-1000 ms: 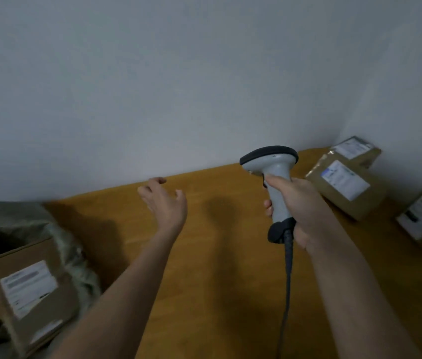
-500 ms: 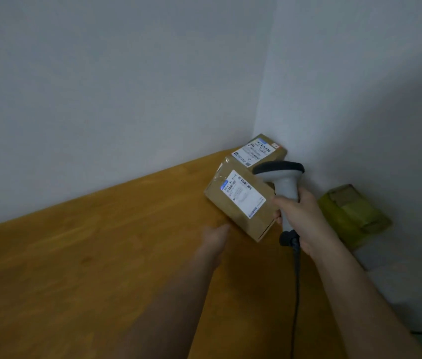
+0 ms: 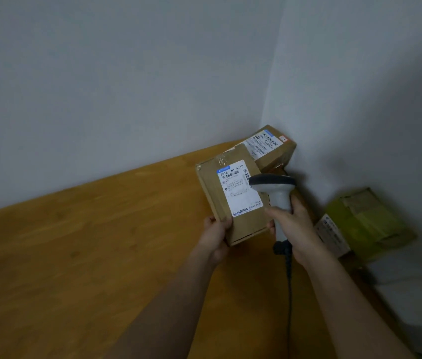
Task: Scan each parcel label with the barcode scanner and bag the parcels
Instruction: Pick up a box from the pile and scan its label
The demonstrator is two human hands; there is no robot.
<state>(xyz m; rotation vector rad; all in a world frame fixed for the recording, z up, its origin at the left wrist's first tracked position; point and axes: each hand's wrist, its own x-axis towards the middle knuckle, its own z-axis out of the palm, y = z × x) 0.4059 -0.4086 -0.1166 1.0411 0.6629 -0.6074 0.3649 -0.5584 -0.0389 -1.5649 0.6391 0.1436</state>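
Since half a second ago: left hand (image 3: 216,235) has reached the near left corner of the front parcel (image 3: 215,193) and taken hold of it; the parcel now stands turned with its long side running near to far, label facing up toward the camera.

Item 1, left hand: grip closed on the parcel's near left corner, thumb on the top face, fingers hidden beneath.

Item 2, front parcel: brown cardboard box, tilted up at its near end, far end at or close to the surface (image 3: 75,242); whether it touches cannot be told. White shipping label (image 3: 239,190) with blue header and barcodes covers most of the top face.

Item 3, right hand (image 3: 291,226): grip closed round the handle of the barcode scanner (image 3: 276,193).

Item 4, barcode scanner: grey body, dark head, held upright just right of the parcel, head overlapping the label's right edge in view. Dark cable (image 3: 288,294) hangs from the handle base toward the near edge.

Item 5, second parcel (image 3: 274,151): brown box with white label, lying in the far right corner of the surface, just behind the front parcel.

Item 6, yellow-green parcel (image 3: 367,224): right of the scanner against the right wall, white label on its near left face, well apart from the held parcel.

Item 7, surface: brown wood, set against pale walls.
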